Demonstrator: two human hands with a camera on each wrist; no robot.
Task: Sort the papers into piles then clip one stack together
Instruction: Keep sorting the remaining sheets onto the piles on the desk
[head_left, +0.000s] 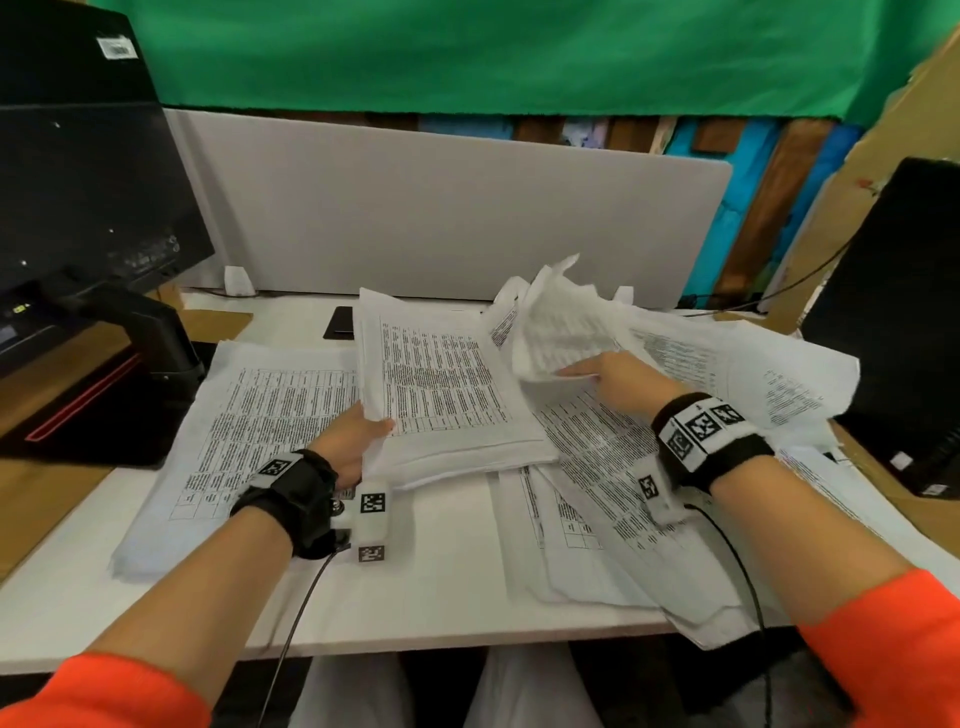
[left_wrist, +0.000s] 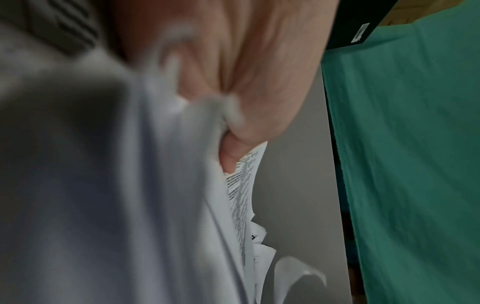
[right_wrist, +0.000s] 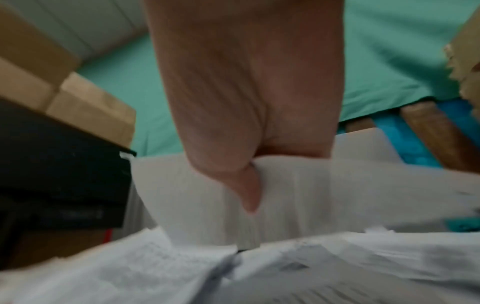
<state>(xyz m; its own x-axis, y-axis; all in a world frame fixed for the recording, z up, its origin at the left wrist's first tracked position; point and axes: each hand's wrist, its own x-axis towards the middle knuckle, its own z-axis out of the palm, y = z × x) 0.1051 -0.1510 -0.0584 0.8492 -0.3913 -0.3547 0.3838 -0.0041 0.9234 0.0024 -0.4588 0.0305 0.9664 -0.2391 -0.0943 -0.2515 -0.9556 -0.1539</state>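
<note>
Printed white papers cover the white desk (head_left: 426, 582). My left hand (head_left: 358, 436) grips the near left corner of a thick stack (head_left: 441, 384) at the centre, thumb on top; the left wrist view shows the thumb (left_wrist: 233, 152) pinching those sheets (left_wrist: 241, 195). A flat pile (head_left: 249, 431) lies to the left under that stack's edge. My right hand (head_left: 608, 376) pinches a crumpled loose sheet (head_left: 561, 322) lifted above the messy heap (head_left: 623, 493) on the right; in the right wrist view the thumb (right_wrist: 249, 191) presses on that sheet (right_wrist: 298, 191). No clip is in view.
A dark monitor (head_left: 88, 192) and a black device (head_left: 104, 384) stand at the left. A black box (head_left: 898, 322) sits at the right edge. A grey divider panel (head_left: 441, 208) closes the back, and a dark phone (head_left: 338, 322) lies near it.
</note>
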